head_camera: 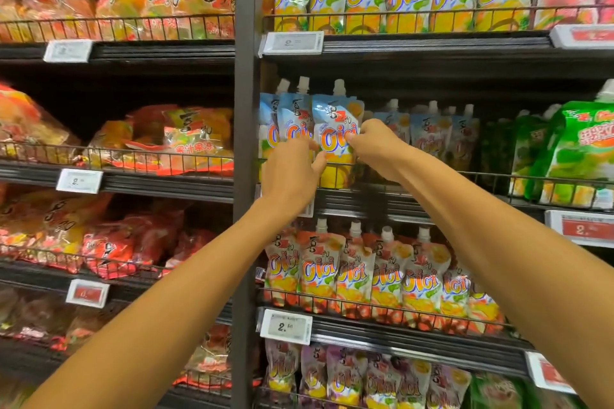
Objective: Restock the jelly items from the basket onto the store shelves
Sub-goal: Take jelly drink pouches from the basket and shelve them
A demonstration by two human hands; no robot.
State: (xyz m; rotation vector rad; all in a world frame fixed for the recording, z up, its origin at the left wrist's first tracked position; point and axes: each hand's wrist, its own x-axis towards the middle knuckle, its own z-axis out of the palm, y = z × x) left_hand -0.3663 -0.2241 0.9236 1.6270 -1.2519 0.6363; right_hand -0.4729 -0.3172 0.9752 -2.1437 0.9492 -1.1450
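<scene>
Blue-and-yellow jelly pouch (335, 143) with orange lettering, beside green pouches (578, 156).

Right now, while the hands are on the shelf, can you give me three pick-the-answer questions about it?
1. Where is the pouch that the right hand pinches?
A) top shelf in view
B) second shelf down
C) lowest shelf in view

2. What colour are the packs at the far right of that shelf?
A) green
B) black
C) purple

3. How does the pinched pouch stand?
A) upside down
B) lying flat
C) cap up

Answers:
1 B, only one row of pouches shows above it.
2 A, they are bright green.
3 C, its white cap points up.
</scene>
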